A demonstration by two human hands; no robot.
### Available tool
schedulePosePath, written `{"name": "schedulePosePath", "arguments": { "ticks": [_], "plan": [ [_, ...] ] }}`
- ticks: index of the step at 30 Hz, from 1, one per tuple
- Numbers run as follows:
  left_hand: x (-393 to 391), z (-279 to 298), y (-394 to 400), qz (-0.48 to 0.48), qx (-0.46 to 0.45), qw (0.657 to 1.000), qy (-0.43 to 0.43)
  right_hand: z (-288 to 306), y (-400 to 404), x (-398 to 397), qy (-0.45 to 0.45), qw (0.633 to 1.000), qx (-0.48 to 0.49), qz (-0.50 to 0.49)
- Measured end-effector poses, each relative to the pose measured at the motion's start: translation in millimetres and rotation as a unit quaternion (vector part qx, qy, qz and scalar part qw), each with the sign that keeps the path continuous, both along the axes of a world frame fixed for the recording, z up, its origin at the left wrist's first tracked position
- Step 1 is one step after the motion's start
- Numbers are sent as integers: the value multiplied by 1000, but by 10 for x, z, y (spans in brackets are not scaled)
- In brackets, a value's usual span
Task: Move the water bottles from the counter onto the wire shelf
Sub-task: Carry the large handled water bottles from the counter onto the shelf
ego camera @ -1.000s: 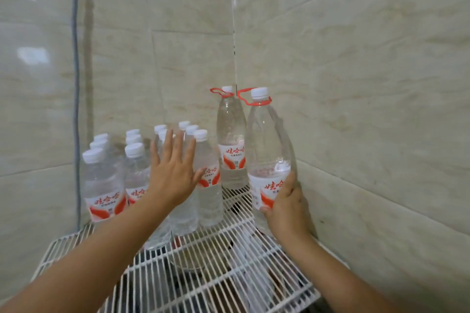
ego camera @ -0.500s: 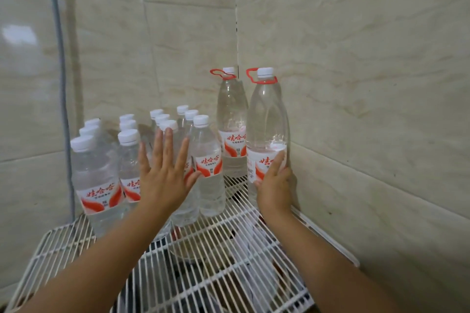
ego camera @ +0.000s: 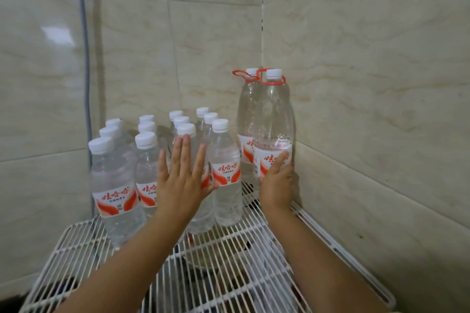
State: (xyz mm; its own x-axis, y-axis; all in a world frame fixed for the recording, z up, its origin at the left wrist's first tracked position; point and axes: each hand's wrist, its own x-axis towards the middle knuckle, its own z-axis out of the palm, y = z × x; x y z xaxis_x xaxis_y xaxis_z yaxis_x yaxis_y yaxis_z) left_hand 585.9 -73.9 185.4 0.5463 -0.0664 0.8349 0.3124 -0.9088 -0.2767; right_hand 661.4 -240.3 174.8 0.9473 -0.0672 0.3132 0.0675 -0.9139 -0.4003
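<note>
A dozen small water bottles already stand in rows on the wire shelf. The left hand presses them with flat, straight fingers. Beside them the right hand grips the nearer of two tall bottles in the corner. No desk shows, so what remains is unclear; placement looks nearly done

Small bottles and large bottles crowd the wire shelf back; its front seems open
</note>
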Motion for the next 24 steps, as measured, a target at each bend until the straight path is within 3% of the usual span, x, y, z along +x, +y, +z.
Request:
{"name": "schedulePosePath", "arguments": {
  "ticks": [11, 16, 19, 24],
  "plan": [
    [-360, 244, -267, 58, -122, 980, 145, 51, -267, -117, 4, 995, 25, 96],
    [-859, 191, -415, 111, -157, 971, 140, 243, -414, -498, -56, 984, 34, 163],
    [-1333, 116, -358, 173, -241, 938, 178, 320, -322, -962, -91, 962, 9, 258],
    [-2443, -168, -122, 254, -332, 895, 155, 267, 152, -1909, -77, 896, -20, 437]
  ]
}}
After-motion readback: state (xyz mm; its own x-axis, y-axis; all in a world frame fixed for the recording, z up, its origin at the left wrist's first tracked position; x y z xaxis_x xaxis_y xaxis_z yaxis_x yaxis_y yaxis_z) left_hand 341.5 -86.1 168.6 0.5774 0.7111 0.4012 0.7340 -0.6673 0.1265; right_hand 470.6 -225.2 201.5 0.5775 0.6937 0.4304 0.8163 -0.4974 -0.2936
